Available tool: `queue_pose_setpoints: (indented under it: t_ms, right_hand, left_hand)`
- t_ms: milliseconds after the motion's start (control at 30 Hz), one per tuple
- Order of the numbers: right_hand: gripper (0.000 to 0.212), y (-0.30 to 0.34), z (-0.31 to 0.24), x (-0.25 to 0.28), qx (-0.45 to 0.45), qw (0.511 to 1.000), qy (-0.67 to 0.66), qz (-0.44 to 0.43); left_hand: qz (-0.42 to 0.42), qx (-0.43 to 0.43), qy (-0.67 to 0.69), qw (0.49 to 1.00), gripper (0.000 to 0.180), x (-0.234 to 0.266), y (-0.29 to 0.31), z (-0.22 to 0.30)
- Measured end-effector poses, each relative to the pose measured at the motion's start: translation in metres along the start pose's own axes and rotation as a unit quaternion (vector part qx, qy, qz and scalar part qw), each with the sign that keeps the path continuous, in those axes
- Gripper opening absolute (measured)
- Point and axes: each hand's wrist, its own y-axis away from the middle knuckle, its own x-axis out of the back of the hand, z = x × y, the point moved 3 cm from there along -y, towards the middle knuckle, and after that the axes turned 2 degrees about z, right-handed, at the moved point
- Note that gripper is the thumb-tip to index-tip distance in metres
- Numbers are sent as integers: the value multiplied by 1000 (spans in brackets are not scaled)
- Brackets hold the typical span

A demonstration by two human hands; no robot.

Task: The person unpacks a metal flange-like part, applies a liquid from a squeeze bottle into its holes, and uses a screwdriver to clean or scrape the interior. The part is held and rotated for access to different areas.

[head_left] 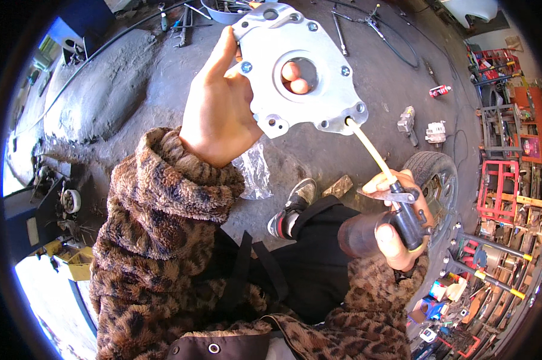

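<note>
In hands (220, 114): mtl plate (330, 57) & oiler (410, 222)

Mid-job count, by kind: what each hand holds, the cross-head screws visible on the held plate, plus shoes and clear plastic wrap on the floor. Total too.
Metal plate, left hand: 1
Oil can, right hand: 1
Screws visible on the plate: 3
Shoe in view: 1
Plastic wrap: 1
Total: 7
</note>
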Motion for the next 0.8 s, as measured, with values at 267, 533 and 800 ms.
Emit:
queue_pose_setpoints:
  t_ms: [267,533,800]
  right_hand:
    - [59,1,-5,3,8,998,69,-7]
    - [56,-1,-7,6,65,993,97,-36]
    - [55,1,-6,3,16,997,81,-11]
  left_hand:
    - [12,-3,-1,1000,63,7,-3,-7]
    - [20,-18,8,1000,61,4,-1,-13]
    - [-26,-9,28,999,60,2,-4,-9]
